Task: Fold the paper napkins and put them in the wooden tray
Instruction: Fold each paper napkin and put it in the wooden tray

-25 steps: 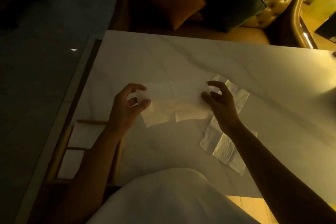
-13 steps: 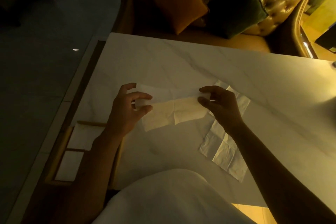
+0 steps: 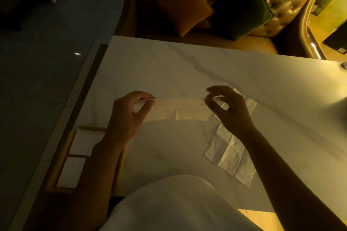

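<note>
A white paper napkin [image 3: 185, 109] is stretched between my two hands just above the marble table [image 3: 169, 65], its far half folded over toward me into a long strip. My left hand [image 3: 129, 116] pinches its left end between thumb and fingers. My right hand [image 3: 228, 108] pinches its right end. A second napkin [image 3: 231, 153] lies unfolded on the table under my right forearm. The wooden tray [image 3: 64, 151] sits at the table's left edge, partly behind my left forearm, with folded white napkins [image 3: 70, 171] in its compartments.
A leather sofa [image 3: 277, 5] with an orange cushion [image 3: 185, 8] and a dark green cushion [image 3: 244, 8] stands behind the table. Dark floor lies to the left. My white-clothed body [image 3: 172, 204] fills the bottom centre. A small round object [image 3: 344, 65] sits at the table's right edge.
Both hands lifted the napkin's far edge and brought it toward me, so the flat sheet is now folded into a narrower strip. The camera view shifted slightly.
</note>
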